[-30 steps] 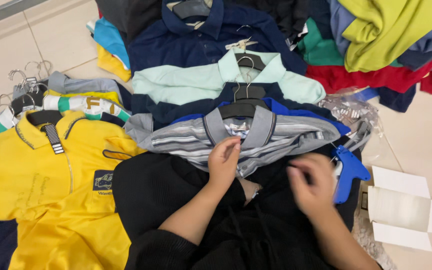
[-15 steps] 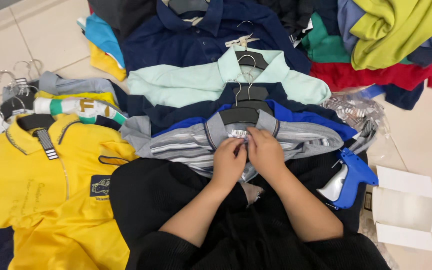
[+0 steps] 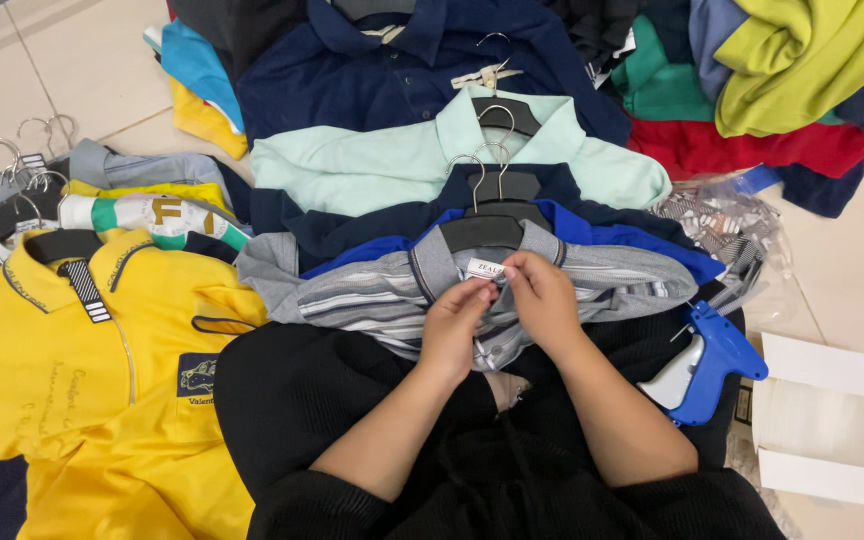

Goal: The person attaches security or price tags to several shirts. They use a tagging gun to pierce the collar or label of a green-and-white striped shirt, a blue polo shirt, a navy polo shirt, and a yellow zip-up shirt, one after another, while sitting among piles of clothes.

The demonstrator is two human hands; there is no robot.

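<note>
Right now we have both hands together at the collar of the grey striped polo shirt (image 3: pixel 592 285), which lies on its black hanger (image 3: pixel 482 230) just in front of our lap, on top of the stacked shirts on the floor. Our left hand (image 3: pixel 455 322) pinches the small white neck label (image 3: pixel 485 269) from below with thumb and forefinger, and our right hand (image 3: pixel 542 297) pinches the same label from its right side; the fingers of both hands are closed on it, the rest curled in.

Behind the grey shirt, overlapping like tiles, lie a blue shirt, a dark navy one, a mint green polo (image 3: pixel 372 165) and another navy polo (image 3: pixel 402 70), each on a hanger. To our left a yellow polo (image 3: pixel 72 390) lies flat, beside a bunch of wire hanger hooks (image 3: pixel 12 170). At our right knee rests a blue tagging gun (image 3: pixel 707 365), untouched, near an open white carton (image 3: pixel 822 420) and a clear plastic bag (image 3: pixel 722 220). Folded lime, red and green garments are heaped at the top right.
</note>
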